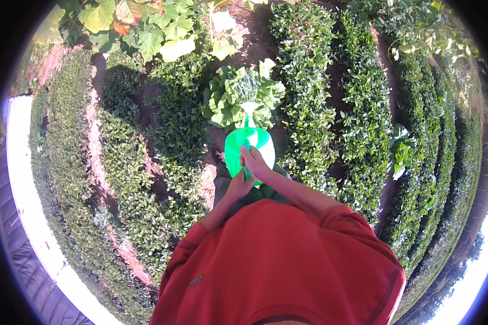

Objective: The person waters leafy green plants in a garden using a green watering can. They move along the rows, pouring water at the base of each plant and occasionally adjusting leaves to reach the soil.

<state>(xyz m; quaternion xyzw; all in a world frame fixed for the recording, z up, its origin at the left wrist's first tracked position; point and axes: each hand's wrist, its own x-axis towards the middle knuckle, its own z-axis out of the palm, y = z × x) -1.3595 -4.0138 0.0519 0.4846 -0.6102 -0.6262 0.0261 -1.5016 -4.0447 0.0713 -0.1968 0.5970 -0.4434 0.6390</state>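
Note:
A green plastic watering can [230,148] hangs before my body, its spout pointing away from me. My right hand [253,161] grips the upper part of its handle. Lower down, my left hand [241,185] is closed around the handle's rear part. Water sprays from the pale sprinkler head [249,107] over a leafy green vegetable plant [223,99] just beyond the can. The fingers of my left hand are partly hidden.
Dense rows of low leafy bushes [309,101] run on both sides, with strips of reddish soil [94,134] between them. Large-leaved vines [150,40] spread at the top left. Another leafy plant [401,152] grows between rows at the right.

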